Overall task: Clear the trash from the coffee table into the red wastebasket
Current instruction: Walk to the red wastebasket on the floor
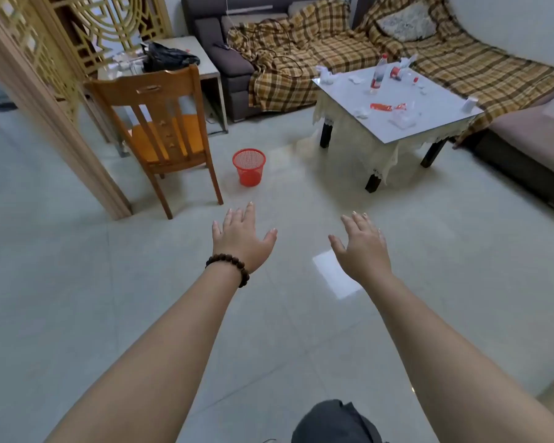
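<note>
Even, soft daylight. Bright glare patch on floor tiles (333, 276) just right of the left hand's fingers (237, 219). Edges bowed, slightly soft.

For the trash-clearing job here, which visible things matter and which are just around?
Job: coffee table, red wastebasket, plastic bottle, red wrapper, crumpled tissues, left hand, right hand.
Around: wooden chair, sofa, black bag.
</note>
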The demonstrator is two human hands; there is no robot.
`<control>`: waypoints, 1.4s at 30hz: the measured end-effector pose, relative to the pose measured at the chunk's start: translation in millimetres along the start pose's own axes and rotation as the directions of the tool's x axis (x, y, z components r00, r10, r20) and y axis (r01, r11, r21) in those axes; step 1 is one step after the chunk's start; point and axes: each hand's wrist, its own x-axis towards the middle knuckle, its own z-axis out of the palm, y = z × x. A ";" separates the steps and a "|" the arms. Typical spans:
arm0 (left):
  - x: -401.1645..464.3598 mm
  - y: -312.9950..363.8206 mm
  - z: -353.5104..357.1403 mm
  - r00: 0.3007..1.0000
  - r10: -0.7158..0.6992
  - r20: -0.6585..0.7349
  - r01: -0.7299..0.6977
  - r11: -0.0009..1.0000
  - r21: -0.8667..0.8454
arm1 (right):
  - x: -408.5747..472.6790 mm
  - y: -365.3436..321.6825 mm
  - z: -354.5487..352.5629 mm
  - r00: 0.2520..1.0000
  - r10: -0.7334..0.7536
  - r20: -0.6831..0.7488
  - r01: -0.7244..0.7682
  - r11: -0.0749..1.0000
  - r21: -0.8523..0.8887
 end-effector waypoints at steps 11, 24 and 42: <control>124.5 -0.2 20.3 0.997 -0.066 0.039 0.065 0.997 0.037 | 132.7 4.9 23.6 0.999 0.003 0.038 -0.003 1.000 -0.009; 346.6 49.1 30.5 0.990 -0.135 0.028 0.133 0.989 0.058 | 366.6 21.6 25.4 0.993 -0.036 0.116 0.037 0.999 -0.006; 672.2 -52.1 25.7 0.962 -0.266 0.059 0.264 0.964 0.044 | 702.3 -80.3 110.8 0.969 -0.107 0.221 0.120 0.992 -0.044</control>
